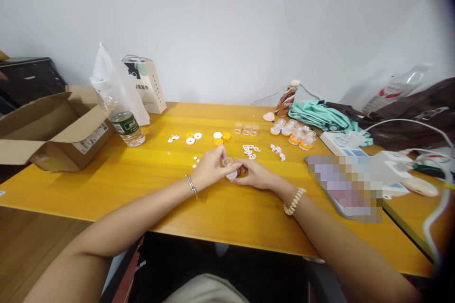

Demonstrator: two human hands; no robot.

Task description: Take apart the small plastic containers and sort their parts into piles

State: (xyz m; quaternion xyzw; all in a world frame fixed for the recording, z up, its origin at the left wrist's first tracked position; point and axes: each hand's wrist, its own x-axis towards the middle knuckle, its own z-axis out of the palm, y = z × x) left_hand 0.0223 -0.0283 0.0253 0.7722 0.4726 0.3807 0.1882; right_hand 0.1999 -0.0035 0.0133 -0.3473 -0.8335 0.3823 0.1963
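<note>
Between my two hands is a small transparent plastic cup with a white round base [232, 175], held just above the table. My left hand [210, 169] has its thumb and fingers closed around the cup's upper part. From the other side, my right hand [255, 173] grips it low down, thumb near the base; some fingertips are hidden. Just beyond lie white lattice-like pieces [249, 150], with curved white pieces [277, 151] to their right. White discs [190, 141] and yellow discs [226, 137] sit farther back, near several transparent cups [246, 129].
Several capped cup assemblies [302, 137] stand at the right. Behind them are a coffee bottle [286, 99] and a teal cloth [318, 116]. A phone [341, 189] and power strips [341, 144] lie right. A cardboard box [67, 137] and water bottle [124, 125] are left.
</note>
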